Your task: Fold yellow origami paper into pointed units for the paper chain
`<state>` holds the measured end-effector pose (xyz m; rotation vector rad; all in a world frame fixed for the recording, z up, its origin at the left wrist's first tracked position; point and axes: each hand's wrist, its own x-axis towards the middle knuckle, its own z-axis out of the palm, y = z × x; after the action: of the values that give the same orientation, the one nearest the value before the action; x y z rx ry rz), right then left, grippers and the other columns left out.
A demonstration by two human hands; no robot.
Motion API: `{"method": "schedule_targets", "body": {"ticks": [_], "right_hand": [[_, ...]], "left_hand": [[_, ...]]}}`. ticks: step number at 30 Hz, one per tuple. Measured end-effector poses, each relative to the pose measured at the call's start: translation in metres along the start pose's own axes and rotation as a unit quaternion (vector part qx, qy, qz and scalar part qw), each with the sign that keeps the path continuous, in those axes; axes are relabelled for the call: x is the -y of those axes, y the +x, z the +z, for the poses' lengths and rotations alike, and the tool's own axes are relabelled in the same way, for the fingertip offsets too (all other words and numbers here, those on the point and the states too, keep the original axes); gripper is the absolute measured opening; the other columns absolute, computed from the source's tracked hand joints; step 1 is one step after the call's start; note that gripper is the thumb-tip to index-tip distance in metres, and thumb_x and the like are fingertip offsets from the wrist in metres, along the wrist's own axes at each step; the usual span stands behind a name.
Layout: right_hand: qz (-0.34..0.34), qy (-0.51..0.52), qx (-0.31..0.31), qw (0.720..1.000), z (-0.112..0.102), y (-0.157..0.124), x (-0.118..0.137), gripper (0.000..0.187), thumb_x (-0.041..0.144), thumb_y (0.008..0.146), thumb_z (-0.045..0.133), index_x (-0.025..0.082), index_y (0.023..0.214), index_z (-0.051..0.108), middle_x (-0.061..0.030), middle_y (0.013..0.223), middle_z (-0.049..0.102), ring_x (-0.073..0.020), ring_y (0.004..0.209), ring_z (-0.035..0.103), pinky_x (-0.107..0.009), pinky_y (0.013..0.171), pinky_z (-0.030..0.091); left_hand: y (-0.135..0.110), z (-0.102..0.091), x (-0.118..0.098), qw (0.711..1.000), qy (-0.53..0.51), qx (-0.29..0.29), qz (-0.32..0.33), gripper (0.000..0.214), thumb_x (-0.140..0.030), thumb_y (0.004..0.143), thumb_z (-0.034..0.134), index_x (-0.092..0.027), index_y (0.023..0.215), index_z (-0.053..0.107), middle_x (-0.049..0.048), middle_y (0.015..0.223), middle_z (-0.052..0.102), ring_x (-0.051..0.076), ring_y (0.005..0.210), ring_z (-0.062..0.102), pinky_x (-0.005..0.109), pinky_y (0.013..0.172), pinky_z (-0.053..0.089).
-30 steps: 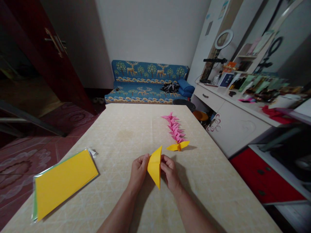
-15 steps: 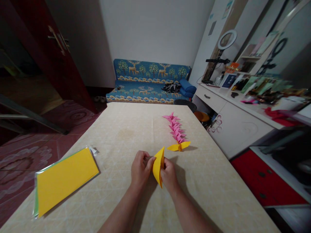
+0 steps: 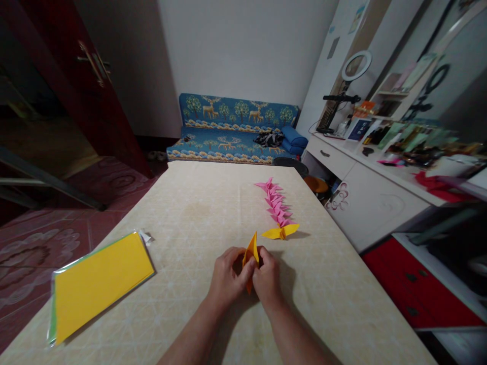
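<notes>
Between my two hands, over the near middle of the table, is a folded piece of yellow origami paper [image 3: 251, 248]. My left hand [image 3: 229, 271] pinches it from the left, its thumb on the near face. From the right, my right hand [image 3: 268, 276] grips the same piece, thumb close to the other thumb. One point of the paper sticks up and another points down below the fingers; the middle is partly hidden. Just beyond my right hand sits a yellow origami crane [image 3: 282, 232] with spread wings. Behind it runs a row of several pink origami cranes [image 3: 274, 200].
A clear packet of yellow and green paper sheets [image 3: 102, 286] lies at the left on the cloth-covered table [image 3: 198, 187]. Past the far edge stands a blue patterned sofa [image 3: 228, 134]. A white dresser [image 3: 365, 177] crowded with items is on the right, a red door [image 3: 91, 86] on the left.
The yellow paper has gone from a wide, flat-sided fold to a narrower, partly opened one. My hands have come closer together, with the left thumb moved across to the middle.
</notes>
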<state>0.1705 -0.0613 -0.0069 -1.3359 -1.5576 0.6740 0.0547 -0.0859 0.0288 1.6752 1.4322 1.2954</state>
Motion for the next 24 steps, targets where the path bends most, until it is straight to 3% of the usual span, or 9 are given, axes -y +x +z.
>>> {"method": "schedule_targets", "body": {"ticks": [6, 11, 16, 24], "right_hand": [[-0.039, -0.070, 0.004, 0.997, 0.002, 0.001, 0.007, 0.013, 0.016, 0.077, 0.045, 0.020, 0.076, 0.057, -0.0037, 0.071, 0.063, -0.0160, 0.064, 0.056, -0.024, 0.060, 0.039], [-0.067, -0.106, 0.001, 0.992, 0.007, 0.000, 0.004, 0.016, 0.016, 0.075, 0.045, 0.019, 0.081, 0.060, -0.0054, 0.074, 0.065, -0.0175, 0.067, 0.058, -0.026, 0.063, 0.041], [-0.064, -0.050, 0.001, 0.997, 0.003, 0.003, 0.001, 0.018, 0.009, 0.068, 0.050, 0.021, 0.078, 0.060, -0.0030, 0.073, 0.065, -0.0172, 0.065, 0.059, -0.025, 0.062, 0.041], [-0.050, -0.006, 0.016, 0.999, 0.000, 0.004, -0.003, 0.020, 0.007, 0.068, 0.054, 0.022, 0.077, 0.063, -0.0022, 0.072, 0.065, -0.0179, 0.067, 0.059, -0.025, 0.062, 0.043]], "left_hand": [[0.001, 0.004, 0.014, 0.999, -0.024, -0.020, -0.018, 0.028, -0.015, 0.073, 0.052, -0.017, 0.096, 0.068, 0.0063, 0.086, 0.068, 0.018, 0.075, 0.060, 0.027, 0.070, 0.045], [0.004, 0.006, 0.024, 0.994, -0.044, -0.084, -0.053, 0.030, -0.014, 0.068, 0.056, -0.018, 0.095, 0.069, 0.0066, 0.087, 0.069, 0.020, 0.077, 0.061, 0.028, 0.072, 0.045], [0.006, -0.001, 0.030, 0.993, -0.017, -0.103, -0.064, 0.042, -0.008, 0.062, 0.055, -0.016, 0.102, 0.065, 0.0043, 0.073, 0.067, 0.018, 0.065, 0.061, 0.027, 0.064, 0.046], [0.007, -0.005, 0.032, 0.993, -0.023, -0.104, -0.056, 0.047, -0.004, 0.059, 0.049, -0.017, 0.100, 0.066, 0.0055, 0.075, 0.067, 0.018, 0.066, 0.061, 0.030, 0.064, 0.047]]}}
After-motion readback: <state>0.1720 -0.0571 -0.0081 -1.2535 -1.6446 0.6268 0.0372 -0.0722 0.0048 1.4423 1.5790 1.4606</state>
